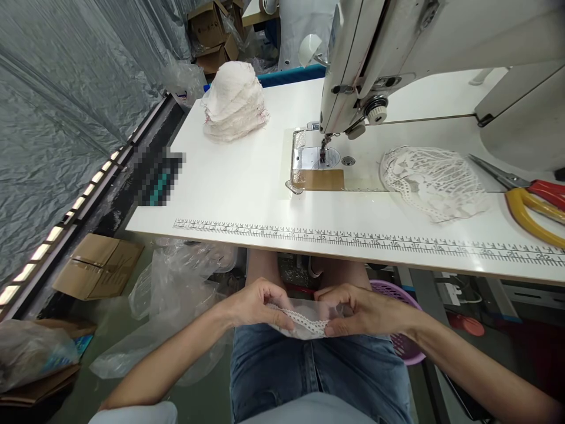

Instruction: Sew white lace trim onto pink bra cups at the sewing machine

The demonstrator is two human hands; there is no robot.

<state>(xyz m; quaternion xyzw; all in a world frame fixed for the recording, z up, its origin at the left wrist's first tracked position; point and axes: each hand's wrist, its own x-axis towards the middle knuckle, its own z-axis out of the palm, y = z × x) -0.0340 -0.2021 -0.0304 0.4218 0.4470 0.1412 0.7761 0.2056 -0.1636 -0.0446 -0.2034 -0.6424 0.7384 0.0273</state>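
Over my lap, in front of the table edge, my left hand (pixel 267 306) and my right hand (pixel 353 309) pinch a sheer white piece of fabric with lace trim (pixel 304 323) between them. The lace band sags a little in the middle. Above it stands the sewing machine (pixel 353 76), its presser foot (pixel 323 154) over the metal needle plate. A white lace piece (pixel 435 179) lies flat on the machine bed to the right. At the table's far left sits a stack of pale fabric pieces (pixel 233 103).
Scissors with red and yellow handles (pixel 529 203) lie at the table's right. A ruler strip (pixel 353 235) runs along the front edge of the table (pixel 229 182). Below are a purple basket (pixel 404 347), a cardboard box (pixel 97 265) and clear plastic bags (pixel 176 306).
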